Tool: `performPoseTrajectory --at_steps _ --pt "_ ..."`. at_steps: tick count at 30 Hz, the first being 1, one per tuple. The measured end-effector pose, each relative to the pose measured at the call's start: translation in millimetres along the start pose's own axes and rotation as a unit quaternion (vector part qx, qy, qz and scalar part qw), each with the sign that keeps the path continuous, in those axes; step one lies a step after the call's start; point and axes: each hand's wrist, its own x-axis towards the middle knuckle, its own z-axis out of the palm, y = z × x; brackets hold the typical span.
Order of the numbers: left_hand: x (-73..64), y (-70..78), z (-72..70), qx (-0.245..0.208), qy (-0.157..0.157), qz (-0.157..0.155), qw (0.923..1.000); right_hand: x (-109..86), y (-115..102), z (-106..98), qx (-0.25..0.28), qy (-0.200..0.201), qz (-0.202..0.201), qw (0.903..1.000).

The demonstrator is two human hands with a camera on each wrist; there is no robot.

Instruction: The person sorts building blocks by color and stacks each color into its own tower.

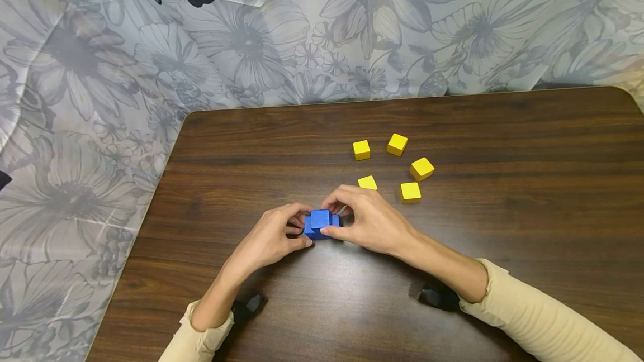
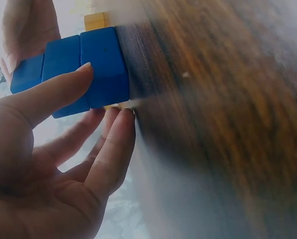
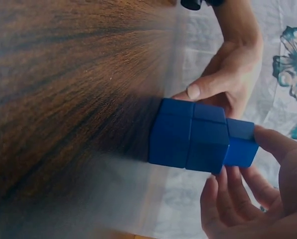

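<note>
Blue cubes stand in a small stack [image 1: 316, 233] on the table, two side by side in the lower layers, with a single top blue cube [image 3: 242, 149] above them. My right hand [image 1: 374, 219] pinches that top cube between thumb and fingers. From the left, my left hand [image 1: 271, 233] holds the lower blue cubes [image 2: 106, 74], its thumb across their near side and its fingers curled behind. In the left wrist view, the right hand's fingers [image 2: 31, 30] appear at the stack's upper end.
Several yellow cubes [image 1: 421, 168] lie scattered beyond my right hand; the nearest one [image 1: 368, 182] is partly covered by it. The dark wooden table [image 1: 503, 194] has its far edge against a floral cloth [image 1: 241, 55]. Black devices [image 1: 437, 298] sit under both wrists.
</note>
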Motion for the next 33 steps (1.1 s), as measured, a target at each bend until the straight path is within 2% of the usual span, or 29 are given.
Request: performPoseTrajectory --at_steps 3,9,13,22,29,33 --pt "-1.8 1.1 -1.0 0.015 -0.001 0.002 0.9999 -0.2 1 -1 0.003 -0.001 0.000 1.0000" --pt "-4.7 5.7 -3.6 0.073 0.006 0.016 0.9972 -1.6 3 -12 0.019 0.012 -0.003 0.9997" --pt "-5.3 9.1 -5.7 0.075 0.019 0.030 0.9965 -2.8 4 -21 0.012 0.023 0.004 0.9997" --pt "-8.3 22.2 -11.5 0.098 0.060 0.091 0.9893 -7.2 9 -40 0.013 0.044 0.004 0.9990" --pt "-6.7 34.5 -15.6 0.096 0.041 0.163 0.9811 -16.9 14 -59 -0.009 0.071 0.016 0.9973" --pt "-6.0 41.3 -16.3 0.092 0.040 0.183 0.9779 -21.8 17 -68 -0.021 0.084 0.023 0.9960"
